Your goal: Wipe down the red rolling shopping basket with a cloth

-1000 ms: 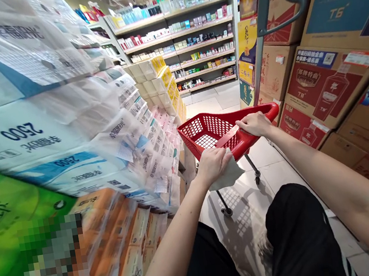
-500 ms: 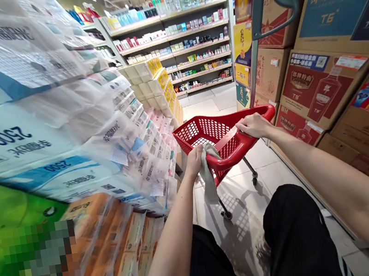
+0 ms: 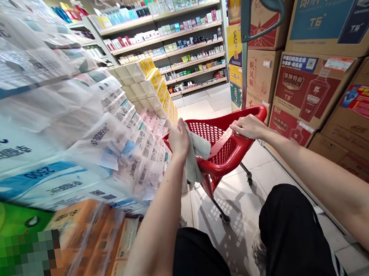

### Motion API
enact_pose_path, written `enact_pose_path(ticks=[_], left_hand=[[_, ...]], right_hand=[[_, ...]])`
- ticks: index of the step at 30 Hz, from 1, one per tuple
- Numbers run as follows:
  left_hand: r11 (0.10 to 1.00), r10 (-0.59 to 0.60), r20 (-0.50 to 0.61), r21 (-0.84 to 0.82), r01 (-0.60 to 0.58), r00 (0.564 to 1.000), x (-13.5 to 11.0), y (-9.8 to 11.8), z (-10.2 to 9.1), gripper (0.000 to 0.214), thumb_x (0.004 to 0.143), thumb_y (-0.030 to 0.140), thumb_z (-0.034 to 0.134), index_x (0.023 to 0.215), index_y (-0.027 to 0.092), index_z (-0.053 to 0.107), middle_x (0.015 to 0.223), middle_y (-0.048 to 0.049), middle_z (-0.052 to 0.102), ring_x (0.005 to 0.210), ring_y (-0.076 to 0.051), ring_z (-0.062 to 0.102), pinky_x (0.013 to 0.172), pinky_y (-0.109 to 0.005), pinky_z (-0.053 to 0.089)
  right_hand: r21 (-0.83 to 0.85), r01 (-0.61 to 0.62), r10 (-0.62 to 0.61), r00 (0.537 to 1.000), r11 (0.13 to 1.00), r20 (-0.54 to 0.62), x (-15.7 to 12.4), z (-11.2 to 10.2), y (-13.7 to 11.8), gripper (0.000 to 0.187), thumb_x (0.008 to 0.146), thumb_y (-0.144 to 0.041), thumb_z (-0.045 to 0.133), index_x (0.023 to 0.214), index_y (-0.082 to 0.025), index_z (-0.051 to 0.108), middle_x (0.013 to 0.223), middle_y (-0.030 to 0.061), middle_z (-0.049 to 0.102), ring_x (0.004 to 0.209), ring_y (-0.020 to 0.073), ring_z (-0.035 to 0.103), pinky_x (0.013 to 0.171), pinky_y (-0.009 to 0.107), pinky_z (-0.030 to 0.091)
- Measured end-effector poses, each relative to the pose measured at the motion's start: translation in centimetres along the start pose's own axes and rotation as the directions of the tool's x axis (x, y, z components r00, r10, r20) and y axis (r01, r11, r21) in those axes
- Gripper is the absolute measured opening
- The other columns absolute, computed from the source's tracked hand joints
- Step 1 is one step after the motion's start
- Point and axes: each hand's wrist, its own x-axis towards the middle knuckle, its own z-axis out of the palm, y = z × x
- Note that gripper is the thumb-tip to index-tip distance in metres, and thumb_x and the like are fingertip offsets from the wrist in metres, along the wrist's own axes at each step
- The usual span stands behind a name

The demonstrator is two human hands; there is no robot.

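Note:
A red plastic shopping cart (image 3: 228, 161) with a perforated basket stands in front of me on thin metal legs with casters. My right hand (image 3: 248, 128) is wrapped over its red handle on the right side. Closed on a pale grey cloth (image 3: 192, 155), my left hand (image 3: 179, 139) is raised just above the left end of the handle. The cloth hangs down from the fingers beside the handle and partly covers the basket's left side. What the basket's floor holds is hidden from this angle.
Stacked white tissue packs (image 3: 46, 127) line the left, with orange packs (image 3: 86, 247) below. Cardboard liquor boxes (image 3: 316, 84) rise on the right behind a post with a grey-blue handle (image 3: 262, 11). Shelves of small goods (image 3: 169, 42) stand ahead, beyond the tiled floor (image 3: 200, 103).
My left hand has lifted off the cart handle with the cloth and moved slightly up and left. My right hand stays on the handle. The view has shifted a little.

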Motion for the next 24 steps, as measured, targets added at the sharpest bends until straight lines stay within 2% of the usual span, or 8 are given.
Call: enact_pose_path(ticks=[3,5,9,12,14,17,20,24], left_hand=[[0.98,0.036,-0.185,-0.186,-0.071,0.982,1.5,2.7,-3.0,0.04,0.087,0.049,0.037,0.106,0.016,0.048,0.108,-0.0098,0.057,0.109,-0.021,0.051,0.096,-0.035,0.035],[0.961,0.104,-0.189,-0.232,-0.147,0.976,0.8,3.8,-4.5,0.042,0.087,0.045,0.042,0.118,0.017,0.04,0.12,-0.0094,0.05,0.117,-0.019,0.044,0.104,-0.037,0.028],[0.951,0.194,0.153,-0.273,-0.147,0.969,-4.8,2.7,-4.8,0.049,0.085,0.045,0.046,0.124,0.015,0.038,0.121,-0.0108,0.051,0.118,-0.022,0.044,0.106,-0.04,0.027],[0.94,0.244,0.497,-0.332,-0.078,0.833,-9.5,0.4,-4.1,0.049,0.085,0.048,0.043,0.122,0.015,0.045,0.122,-0.0108,0.053,0.118,-0.023,0.046,0.105,-0.039,0.031],[0.924,0.234,0.554,-0.382,-0.006,0.799,-11.3,-0.6,-4.2,0.049,0.089,0.048,0.033,0.122,0.016,0.048,0.127,-0.0088,0.051,0.12,-0.022,0.044,0.106,-0.04,0.029],[0.901,0.257,0.6,-0.432,0.036,0.758,-11.5,-0.7,-5.2,0.048,0.091,0.044,0.026,0.116,0.016,0.056,0.126,-0.006,0.053,0.12,-0.022,0.045,0.107,-0.038,0.028],[0.911,0.339,0.646,-0.406,-0.067,0.684,-10.2,0.0,-5.5,0.042,0.089,0.042,0.035,0.111,0.018,0.061,0.118,-0.0054,0.06,0.11,-0.02,0.053,0.1,-0.034,0.036],[0.912,0.411,0.689,-0.296,-0.285,0.597,-9.0,0.5,-3.4,0.038,0.09,0.039,0.032,0.104,0.024,0.064,0.108,-0.0009,0.065,0.101,-0.017,0.058,0.093,-0.029,0.041]], right_hand=[[0.015,0.009,-0.009,1.0,1.0,0.008,0.1,0.0,0.0,0.059,0.091,-0.05,0.021,0.065,-0.019,0.064,0.073,0.0029,0.067,0.073,0.0174,0.058,0.074,0.03,0.03],[0.02,0.002,-0.002,1.0,1.0,0.018,0.2,0.1,-0.1,0.059,0.091,-0.049,0.021,0.065,-0.019,0.064,0.074,0.0033,0.067,0.073,0.0177,0.058,0.074,0.031,0.03],[0.024,0.0,0.0,1.0,1.0,0.022,0.3,0.2,-0.1,0.059,0.091,-0.05,0.02,0.065,-0.019,0.063,0.074,0.0037,0.067,0.074,0.0175,0.058,0.073,0.03,0.029],[0.023,0.007,-0.008,1.0,1.0,0.01,0.3,0.2,-0.1,0.059,0.091,-0.051,0.02,0.066,-0.019,0.063,0.075,0.0035,0.067,0.075,0.0172,0.058,0.074,0.03,0.03],[0.028,0.01,-0.011,1.0,1.0,0.009,0.2,0.1,-0.1,0.058,0.091,-0.05,0.021,0.067,-0.019,0.064,0.075,0.0036,0.067,0.076,0.0171,0.058,0.074,0.029,0.03],[0.036,0.003,-0.003,1.0,0.999,0.011,0.0,-0.2,0.0,0.057,0.09,-0.05,0.022,0.07,-0.019,0.066,0.074,0.0039,0.067,0.076,0.0172,0.058,0.074,0.029,0.031],[0.045,-0.003,0.002,1.0,0.999,0.018,-0.4,-0.7,0.1,0.056,0.09,-0.051,0.025,0.076,-0.019,0.068,0.073,0.0037,0.067,0.077,0.0175,0.058,0.074,0.028,0.032],[0.057,0.006,-0.008,0.999,0.998,0.035,-0.5,-1.0,0.4,0.056,0.089,-0.052,0.025,0.08,-0.02,0.07,0.075,0.0028,0.068,0.078,0.018,0.058,0.075,0.027,0.033]])
